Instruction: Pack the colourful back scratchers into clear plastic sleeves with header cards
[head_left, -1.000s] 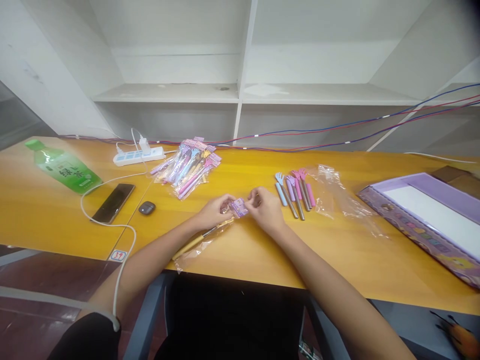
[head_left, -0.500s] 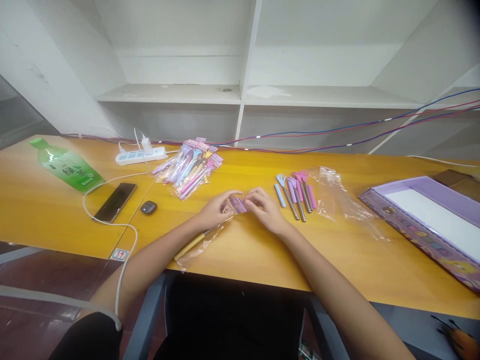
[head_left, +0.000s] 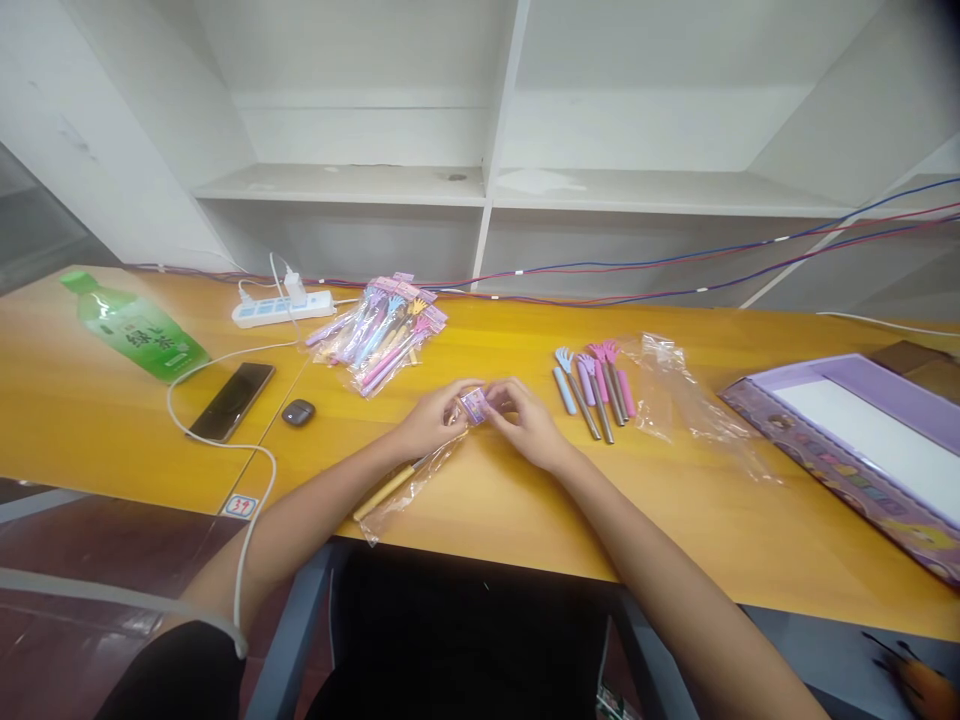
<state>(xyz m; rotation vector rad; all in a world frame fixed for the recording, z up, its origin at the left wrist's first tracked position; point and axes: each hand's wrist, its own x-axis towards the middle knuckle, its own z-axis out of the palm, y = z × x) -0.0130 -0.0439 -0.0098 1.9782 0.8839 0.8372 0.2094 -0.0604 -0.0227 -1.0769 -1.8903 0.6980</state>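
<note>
My left hand point(head_left: 433, 422) pinches a small purple printed card point(head_left: 473, 405) at the top of a clear plastic bag point(head_left: 397, 512). Inside the bag is a back scratcher with a yellow handle point(head_left: 386, 491); its upper end is hidden under my left hand. The fingers of my right hand point(head_left: 529, 425) close on the card's right edge. To the right lie several loose back scratchers point(head_left: 596, 390) with blue, purple and pink hand-shaped heads and metal rods. Bagged back scratchers point(head_left: 386, 335) form a pile beyond my left hand.
Crumpled clear bags point(head_left: 671, 390) and an open purple box point(head_left: 832, 450) are on the right. At the left are a green tea bottle point(head_left: 139, 330), a phone point(head_left: 232, 400), an earbud case point(head_left: 298, 412), a power strip point(head_left: 281, 309) and a white cable point(head_left: 255, 450) crossing the table edge.
The purple card has turned between my fingers, so its printed face shows more. Both hands stay in nearly the same place.
</note>
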